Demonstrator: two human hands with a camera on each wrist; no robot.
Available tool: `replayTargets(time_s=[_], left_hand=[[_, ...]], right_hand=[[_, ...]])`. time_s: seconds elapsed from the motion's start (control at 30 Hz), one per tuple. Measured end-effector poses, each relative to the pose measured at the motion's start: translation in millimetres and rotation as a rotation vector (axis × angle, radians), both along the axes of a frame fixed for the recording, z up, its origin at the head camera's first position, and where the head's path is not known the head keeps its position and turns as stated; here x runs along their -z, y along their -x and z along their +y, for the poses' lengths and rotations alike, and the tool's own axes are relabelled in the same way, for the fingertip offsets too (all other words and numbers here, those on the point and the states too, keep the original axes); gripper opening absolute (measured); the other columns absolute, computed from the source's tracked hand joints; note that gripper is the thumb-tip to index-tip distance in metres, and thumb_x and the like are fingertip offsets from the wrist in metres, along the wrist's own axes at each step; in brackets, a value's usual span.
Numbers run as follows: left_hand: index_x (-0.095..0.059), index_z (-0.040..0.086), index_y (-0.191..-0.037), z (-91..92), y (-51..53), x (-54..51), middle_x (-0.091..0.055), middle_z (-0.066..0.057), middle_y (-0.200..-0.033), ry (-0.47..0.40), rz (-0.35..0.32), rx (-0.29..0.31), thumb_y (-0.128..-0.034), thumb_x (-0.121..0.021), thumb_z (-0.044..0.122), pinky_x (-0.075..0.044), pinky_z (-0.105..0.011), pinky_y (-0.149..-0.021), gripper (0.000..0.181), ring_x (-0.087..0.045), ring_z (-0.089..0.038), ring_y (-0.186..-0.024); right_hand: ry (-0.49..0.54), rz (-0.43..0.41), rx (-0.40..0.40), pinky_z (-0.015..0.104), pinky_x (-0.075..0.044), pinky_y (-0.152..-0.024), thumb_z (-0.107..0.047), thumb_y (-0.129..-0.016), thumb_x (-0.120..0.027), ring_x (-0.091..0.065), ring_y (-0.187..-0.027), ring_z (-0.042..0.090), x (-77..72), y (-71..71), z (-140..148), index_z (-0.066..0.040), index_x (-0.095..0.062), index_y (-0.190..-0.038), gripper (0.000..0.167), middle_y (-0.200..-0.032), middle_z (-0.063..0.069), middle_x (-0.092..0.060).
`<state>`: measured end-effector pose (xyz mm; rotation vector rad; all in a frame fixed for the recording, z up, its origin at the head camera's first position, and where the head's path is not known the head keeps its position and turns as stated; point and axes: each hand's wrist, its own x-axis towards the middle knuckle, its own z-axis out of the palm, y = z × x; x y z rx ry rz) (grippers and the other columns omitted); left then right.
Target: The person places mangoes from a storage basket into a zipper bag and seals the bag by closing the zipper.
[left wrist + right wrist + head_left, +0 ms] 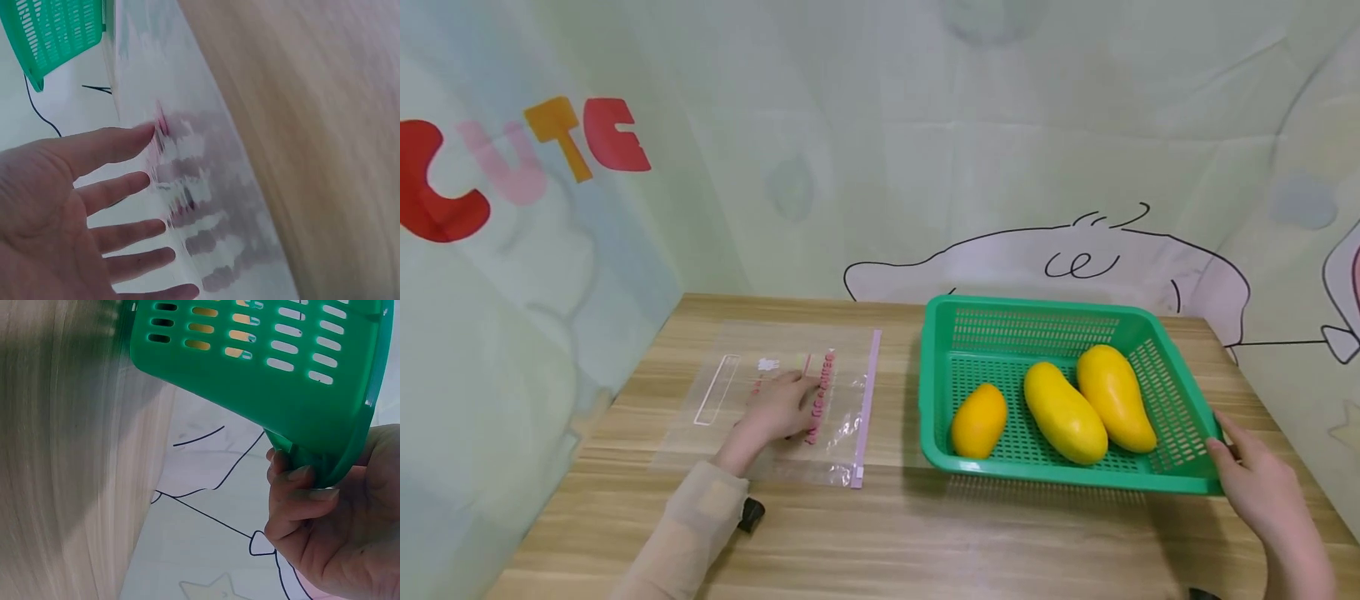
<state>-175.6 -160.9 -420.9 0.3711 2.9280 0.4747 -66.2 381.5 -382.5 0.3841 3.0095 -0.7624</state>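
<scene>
A clear zip bag [842,421] with pink print and a lilac zip edge lies flat on the table's left part. My left hand [778,406] is over it, fingertips at its surface; the left wrist view shows that hand [56,206] with its fingers spread and fairly straight. On the right is a green plastic basket [1022,472] containing three yellow mangoes, the smallest mango [980,422] apart from the longer mango [1063,412] and the mango [1116,398] beside it. My right hand [1262,483] grips the basket's right rim; curled fingers [294,497] show underneath it.
The wood-grain table [865,542] carries the bag and the basket. Behind it hangs a pale printed backdrop [880,167] with cartoon lines and coloured letters. A small black object [750,514] shows beside the left sleeve.
</scene>
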Motion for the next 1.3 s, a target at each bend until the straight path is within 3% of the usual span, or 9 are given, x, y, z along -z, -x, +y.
replayTargets(time_s=[0.23, 0.6, 0.8, 1.03, 1.3], left_hand=[[-0.058, 0.004, -0.129, 11.2, -3.6, 2.3, -0.058, -0.024, -0.127, 0.034, 0.042, -0.041, -0.0757, -0.070, 0.017, -0.048, -0.058, -0.096, 0.056, -0.056, -0.042, -0.115], [-0.056, 0.000, -0.128, 38.2, -11.5, 3.1, -0.053, -0.027, -0.133, -0.045, 0.081, -0.087, -0.0889, -0.063, 0.031, -0.043, -0.060, -0.103, 0.051, -0.051, -0.045, -0.122], [-0.057, 0.004, -0.129, 52.1, -9.8, 5.9, -0.052, -0.026, -0.136, 0.014, 0.103, -0.097, -0.0902, -0.061, 0.040, -0.044, -0.062, -0.100, 0.053, -0.050, -0.044, -0.124], [-0.050, 0.004, -0.136, 67.4, -12.3, 0.7, -0.046, -0.027, -0.141, 0.031, 0.029, -0.157, -0.0897, -0.061, 0.044, -0.045, -0.065, -0.097, 0.062, -0.046, -0.047, -0.126], [-0.049, 0.003, -0.137, 74.5, -13.5, 3.0, -0.049, -0.027, -0.137, 0.106, 0.022, -0.180, -0.0864, -0.064, 0.047, -0.049, -0.064, -0.091, 0.068, -0.051, -0.045, -0.122]], right_hand=[[-0.074, 0.021, -0.016, 0.060, -0.042, -0.070, -0.033, -0.104, -0.031, -0.049, -0.098, 0.050, -2.6, 0.9, -1, 0.006, -0.024, -0.147, 0.059, -0.115, 0.038, -0.047], [-0.132, 0.045, 0.011, 0.068, -0.041, -0.077, -0.039, -0.103, -0.034, -0.043, -0.105, 0.053, -12.1, 1.8, -13, 0.010, -0.028, -0.144, 0.064, -0.128, 0.041, -0.036], [-0.142, 0.032, 0.029, 0.075, -0.036, -0.081, -0.043, -0.102, -0.033, -0.035, -0.112, 0.059, -10.5, 0.9, -15, 0.007, -0.027, -0.146, 0.067, -0.133, 0.044, -0.032], [-0.165, 0.075, 0.051, 0.077, -0.032, -0.085, -0.043, -0.102, -0.035, -0.030, -0.115, 0.061, -12.3, -1.5, -22, 0.007, -0.031, -0.144, 0.065, -0.133, 0.044, -0.032], [-0.146, 0.203, 0.120, 0.072, -0.036, -0.086, -0.033, -0.100, -0.042, -0.038, -0.115, 0.056, -19.9, -3.9, -40, 0.007, -0.043, -0.138, 0.055, -0.131, 0.040, -0.041]])
